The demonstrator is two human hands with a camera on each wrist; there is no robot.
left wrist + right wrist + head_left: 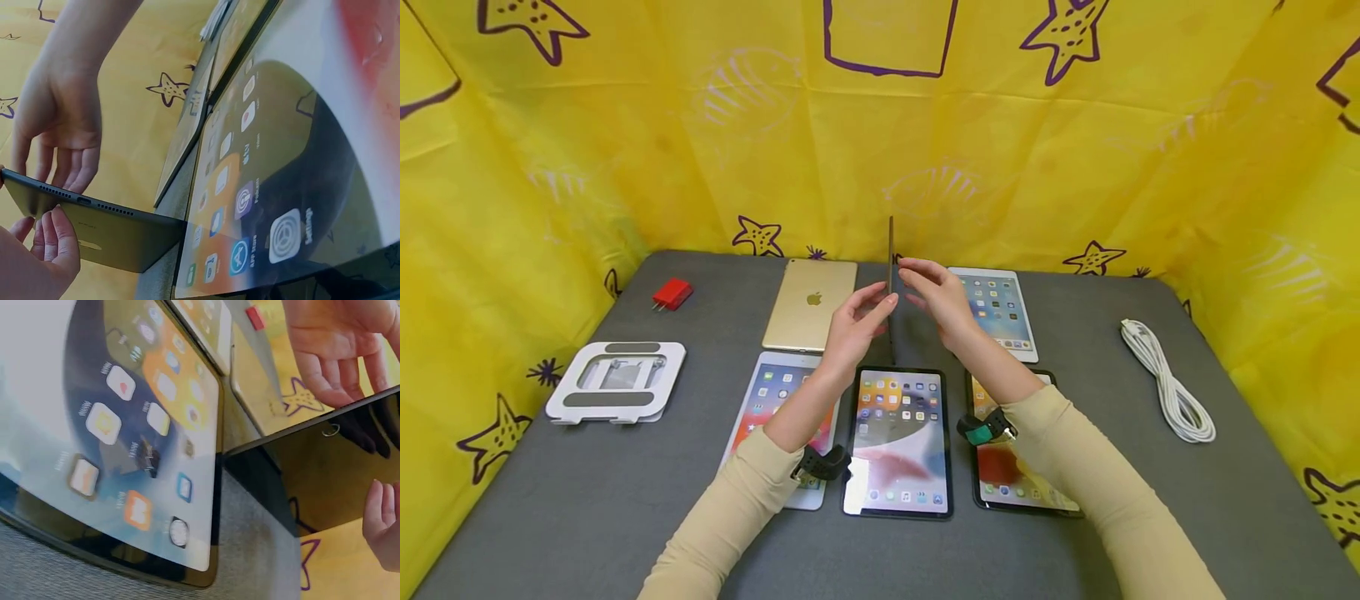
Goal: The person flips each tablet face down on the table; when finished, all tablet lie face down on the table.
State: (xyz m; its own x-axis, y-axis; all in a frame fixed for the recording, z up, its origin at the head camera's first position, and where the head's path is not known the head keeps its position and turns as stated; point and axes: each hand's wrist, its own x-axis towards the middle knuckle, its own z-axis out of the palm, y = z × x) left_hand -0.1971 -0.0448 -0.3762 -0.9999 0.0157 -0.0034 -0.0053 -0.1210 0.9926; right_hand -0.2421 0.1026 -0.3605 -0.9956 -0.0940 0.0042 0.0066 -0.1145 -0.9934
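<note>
In the head view a thin dark tablet (891,237) stands on edge behind the middle tablet, nearly edge-on. My left hand (853,327) holds it from the left, thumb at its near edge. In the left wrist view the fingers (59,237) lie against the tablet's back (125,247), which bears a logo and speaker holes along one edge. My right hand (943,300) hovers on the other side, fingers loosely bent. The right wrist view has its fingertips (375,506) close before the dark, reflective screen (312,481).
A gold tablet (812,304) lies face down at back left, a lit white one (1000,308) at back right. Three lit tablets, including the middle one (897,442), lie in front. A white stand (610,398) and red charger (672,293) sit left, a coiled white cable (1168,383) right.
</note>
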